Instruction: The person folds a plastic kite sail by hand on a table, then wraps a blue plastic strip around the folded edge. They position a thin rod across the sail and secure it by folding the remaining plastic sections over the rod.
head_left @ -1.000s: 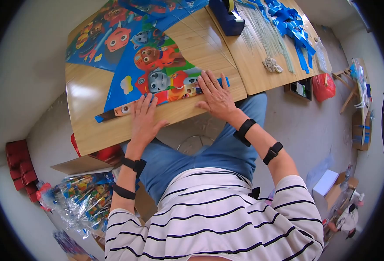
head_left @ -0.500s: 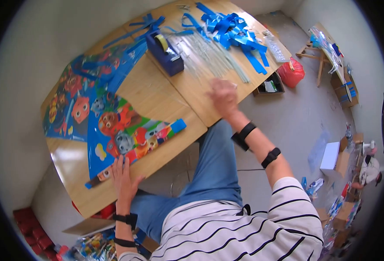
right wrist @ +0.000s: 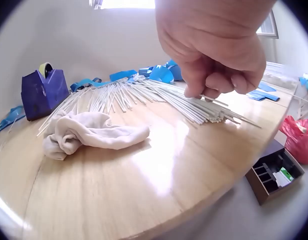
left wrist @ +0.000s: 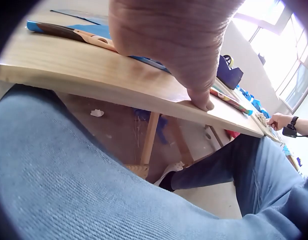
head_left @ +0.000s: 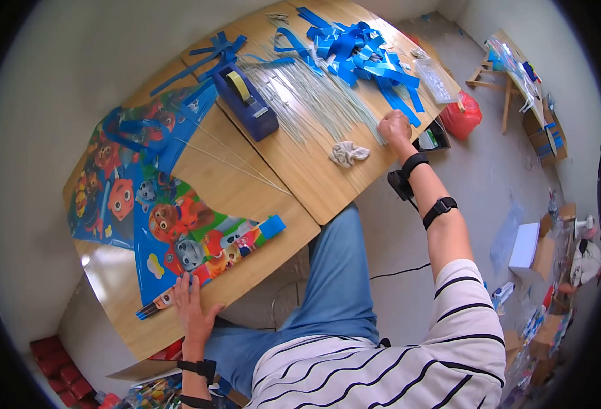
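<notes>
The left hand rests with spread fingers on the lower edge of a printed blue cartoon sheet, where the edge is folded into a narrow strip. In the left wrist view this hand has its thumb at the table edge. At the right, the right hand is over the ends of a fan of thin white sticks. The right wrist view shows its fingers curled and pinching at the sticks; how many it holds cannot be told.
A purple tape dispenser stands left of the sticks. A crumpled pale cloth lies near the front edge. Blue ribbon pieces are heaped behind, beside a clear tray. A red bag is beyond the table.
The right hand has left the sheet and moved right to the stick ends, its fingers now curled. The left hand has stayed on the sheet's folded edge. The head view has shifted right.
</notes>
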The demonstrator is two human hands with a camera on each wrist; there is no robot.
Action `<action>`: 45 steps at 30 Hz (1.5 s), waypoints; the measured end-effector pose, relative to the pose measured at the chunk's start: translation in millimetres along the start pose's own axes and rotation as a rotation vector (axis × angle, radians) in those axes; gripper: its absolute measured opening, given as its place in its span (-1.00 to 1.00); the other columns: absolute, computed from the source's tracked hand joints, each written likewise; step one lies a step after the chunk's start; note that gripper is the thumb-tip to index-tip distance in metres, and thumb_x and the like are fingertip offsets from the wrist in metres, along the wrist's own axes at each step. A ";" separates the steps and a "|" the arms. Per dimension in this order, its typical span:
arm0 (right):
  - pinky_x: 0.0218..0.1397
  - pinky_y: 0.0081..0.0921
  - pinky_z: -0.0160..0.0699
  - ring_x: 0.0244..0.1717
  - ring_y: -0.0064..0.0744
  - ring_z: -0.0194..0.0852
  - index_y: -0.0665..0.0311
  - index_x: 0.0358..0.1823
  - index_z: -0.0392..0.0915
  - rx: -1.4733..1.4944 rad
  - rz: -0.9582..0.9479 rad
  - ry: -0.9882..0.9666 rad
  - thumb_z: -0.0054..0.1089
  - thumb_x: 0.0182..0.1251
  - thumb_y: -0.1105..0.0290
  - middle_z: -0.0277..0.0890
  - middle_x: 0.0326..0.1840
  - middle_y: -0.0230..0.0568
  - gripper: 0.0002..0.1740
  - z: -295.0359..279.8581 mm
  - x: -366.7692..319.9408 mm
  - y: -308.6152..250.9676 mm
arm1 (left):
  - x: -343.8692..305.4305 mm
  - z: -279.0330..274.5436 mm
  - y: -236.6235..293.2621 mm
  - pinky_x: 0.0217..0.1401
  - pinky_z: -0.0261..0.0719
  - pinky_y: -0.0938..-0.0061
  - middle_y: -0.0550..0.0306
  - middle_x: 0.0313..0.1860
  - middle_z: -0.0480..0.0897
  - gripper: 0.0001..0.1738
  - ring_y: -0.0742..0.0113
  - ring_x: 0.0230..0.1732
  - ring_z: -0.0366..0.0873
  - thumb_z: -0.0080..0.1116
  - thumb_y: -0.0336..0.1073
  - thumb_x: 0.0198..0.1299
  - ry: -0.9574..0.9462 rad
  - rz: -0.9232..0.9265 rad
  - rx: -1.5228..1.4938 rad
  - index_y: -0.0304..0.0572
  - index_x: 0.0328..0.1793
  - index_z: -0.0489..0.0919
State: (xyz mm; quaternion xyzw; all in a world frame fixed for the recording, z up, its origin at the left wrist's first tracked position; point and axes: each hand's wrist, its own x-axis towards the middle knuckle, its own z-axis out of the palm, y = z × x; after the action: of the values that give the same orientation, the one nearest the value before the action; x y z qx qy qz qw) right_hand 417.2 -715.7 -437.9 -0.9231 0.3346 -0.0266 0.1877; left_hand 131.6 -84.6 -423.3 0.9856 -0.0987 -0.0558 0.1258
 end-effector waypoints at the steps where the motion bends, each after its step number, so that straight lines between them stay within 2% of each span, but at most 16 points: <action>1: 0.24 -0.06 0.76 0.14 0.15 0.82 0.17 -0.18 0.88 0.022 0.001 0.024 0.22 0.26 0.41 0.82 0.01 0.17 -0.74 -1.3 -1.2 0.0 | 0.4 -0.5 0.7 0.84 -0.09 -0.14 -0.13 0.78 0.22 0.12 -0.22 0.80 0.06 0.58 0.03 0.10 0.002 0.005 -0.008 -0.18 0.75 0.32; 6: 0.14 0.09 0.74 0.03 0.31 0.79 0.35 -0.24 0.81 0.001 -0.144 0.083 0.19 0.24 0.40 0.78 -0.08 0.28 -0.76 0.5 -2.5 43.6 | -1.4 -1.7 2.0 0.84 -0.10 -0.13 -0.10 0.79 0.22 0.12 -0.20 0.80 0.05 0.59 -0.01 0.08 0.019 0.008 -0.025 -0.16 0.76 0.32; 8: -0.03 0.15 0.71 -0.09 0.38 0.76 0.40 -0.39 0.74 -0.056 -0.382 0.028 0.26 0.22 0.38 0.73 -0.20 0.33 -0.79 -12.5 -31.9 105.4 | -1.9 0.2 -0.3 0.84 -0.10 -0.13 -0.09 0.79 0.21 0.12 -0.19 0.81 0.05 0.59 -0.01 0.08 0.030 0.010 -0.012 -0.16 0.76 0.32; 9: -0.14 0.10 0.70 -0.19 0.20 0.81 0.33 -0.26 0.75 0.105 -0.239 -0.402 0.34 0.28 0.31 0.77 -0.27 0.11 -0.79 -28.4 -40.0 151.3 | -1.7 1.8 -0.8 0.84 -0.10 -0.13 -0.09 0.79 0.21 0.12 -0.18 0.81 0.05 0.59 -0.02 0.09 0.035 0.012 -0.009 -0.16 0.76 0.32; 11: -0.44 -0.18 0.57 -0.37 -0.41 0.78 0.15 -0.05 0.68 0.603 0.198 -0.707 0.44 0.29 0.19 0.76 -0.33 -0.30 -0.70 -71.5 -108.1 186.6 | 0.0 3.6 0.8 0.84 -0.09 -0.15 -0.11 0.77 0.25 0.11 -0.20 0.79 0.08 0.60 -0.01 0.06 0.069 0.018 -0.011 -0.17 0.73 0.35; 14: -0.46 -0.36 0.55 -0.41 -0.38 0.75 0.18 0.02 0.59 0.277 0.140 -0.688 0.52 0.32 0.14 0.77 -0.21 -0.22 -0.60 -78.9 -127.4 161.6 | -3.7 0.5 3.6 0.84 -0.09 -0.16 -0.11 0.75 0.28 0.11 -0.18 0.78 0.10 0.61 0.00 0.04 0.081 0.026 -0.014 -0.17 0.72 0.36; 19: -0.56 -0.52 0.35 -0.56 -0.59 0.57 0.17 0.00 0.64 0.679 0.150 -0.310 0.45 0.43 0.21 0.66 -0.36 -0.40 -0.73 -7.9 -89.5 102.2 | -3.1 -0.5 3.8 0.83 -0.06 -0.15 -0.08 0.75 0.29 0.12 -0.16 0.77 0.12 0.62 0.01 0.03 0.098 0.047 -0.004 -0.15 0.72 0.37; 22: -0.46 -0.58 0.45 -0.50 -0.60 0.56 0.21 -0.17 0.70 0.658 -0.056 -0.141 0.36 0.46 0.37 0.59 -0.45 -0.41 -0.92 -8.8 -89.8 104.7 | -1.3 2.4 2.5 0.81 -0.02 -0.13 -0.07 0.75 0.28 0.12 -0.15 0.77 0.12 0.64 0.01 0.01 0.097 0.016 -0.018 -0.14 0.72 0.38; 25: -0.50 -0.67 0.34 -0.53 -0.66 0.46 0.16 -0.18 0.69 0.733 -0.046 -0.198 0.28 0.50 0.44 0.52 -0.48 -0.48 -0.95 -33.1 -132.7 163.5 | -5.4 4.0 0.0 0.78 0.03 -0.12 -0.07 0.74 0.28 0.11 -0.19 0.76 0.10 0.64 0.03 0.01 0.129 -0.002 -0.035 -0.10 0.70 0.41; 29: -0.51 -0.67 0.38 -0.50 -0.64 0.47 0.20 -0.15 0.66 0.724 0.283 -0.048 0.27 0.51 0.53 0.54 -0.42 -0.45 -0.95 -38.6 -198.5 330.3 | -6.0 6.0 1.8 0.74 0.07 -0.13 -0.11 0.66 0.30 0.06 -0.29 0.69 0.13 0.64 0.05 0.01 0.185 -0.034 -0.082 -0.04 0.67 0.46; 31: -0.48 -0.69 0.39 -0.50 -0.64 0.44 0.21 -0.12 0.65 0.866 0.369 -0.032 0.24 0.53 0.53 0.54 -0.38 -0.46 -0.95 -56.1 -257.6 347.6 | -4.9 5.8 3.0 0.72 0.09 -0.13 -0.15 0.56 0.35 0.04 -0.28 0.61 0.20 0.63 0.10 0.02 0.205 -0.017 -0.085 -0.02 0.66 0.48; 35: -0.38 -0.76 0.34 -0.47 -0.68 0.40 0.22 -0.09 0.65 0.940 0.166 -0.139 0.20 0.55 0.53 0.45 -0.41 -0.52 -0.92 -47.9 -270.5 290.5 | -7.2 11.8 -4.9 0.72 0.10 -0.11 -0.15 0.49 0.41 0.03 -0.20 0.58 0.26 0.59 0.15 0.01 0.227 -0.006 -0.090 0.00 0.64 0.50; 40: 0.03 -0.58 0.42 -0.07 -0.60 0.45 0.41 0.02 0.70 0.740 -0.575 -0.453 0.23 0.42 0.55 0.56 -0.16 -0.46 -0.79 -30.3 -286.6 6.0 | -7.7 20.7 -5.6 0.74 0.10 -0.10 -0.06 0.47 0.48 0.06 -0.15 0.59 0.29 0.63 0.16 -0.06 0.302 -0.024 -0.125 -0.09 0.59 0.52; 41: 0.04 -0.57 0.42 -0.06 -0.57 0.47 0.41 -0.01 0.71 0.731 -0.583 -0.530 0.25 0.42 0.54 0.56 -0.17 -0.43 -0.81 -14.8 -297.8 -40.8 | -8.3 21.6 -5.5 0.73 0.12 -0.07 -0.04 0.47 0.49 0.05 -0.14 0.59 0.30 0.62 0.17 -0.04 0.323 -0.036 -0.128 -0.11 0.58 0.52; 43: 0.01 -0.50 0.50 -0.12 -0.42 0.58 0.41 -0.03 0.70 0.602 -0.962 -0.586 0.23 0.44 0.52 0.64 -0.19 -0.24 -0.83 28.0 -317.3 -124.1 | -10.7 23.8 -3.5 0.72 0.17 -0.02 0.01 0.48 0.51 0.03 -0.14 0.58 0.31 0.61 0.19 -0.01 0.364 -0.056 -0.140 -0.14 0.56 0.53; 45: 0.03 -0.42 0.58 -0.08 -0.35 0.67 0.36 -0.06 0.72 0.641 -1.040 -0.672 0.26 0.37 0.59 0.68 -0.16 -0.18 -0.83 67.2 -355.5 -185.9 | -12.3 26.3 -2.9 0.72 0.19 0.00 0.02 0.48 0.52 0.00 -0.12 0.58 0.32 0.65 0.18 -0.06 0.385 -0.071 -0.122 -0.17 0.48 0.59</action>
State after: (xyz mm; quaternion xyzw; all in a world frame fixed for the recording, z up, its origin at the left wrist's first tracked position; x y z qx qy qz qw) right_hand 266.5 -339.3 -405.3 -0.8208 -0.2516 0.0765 0.5071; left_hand 116.5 -85.5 -448.3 0.9714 -0.0345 0.1233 0.1998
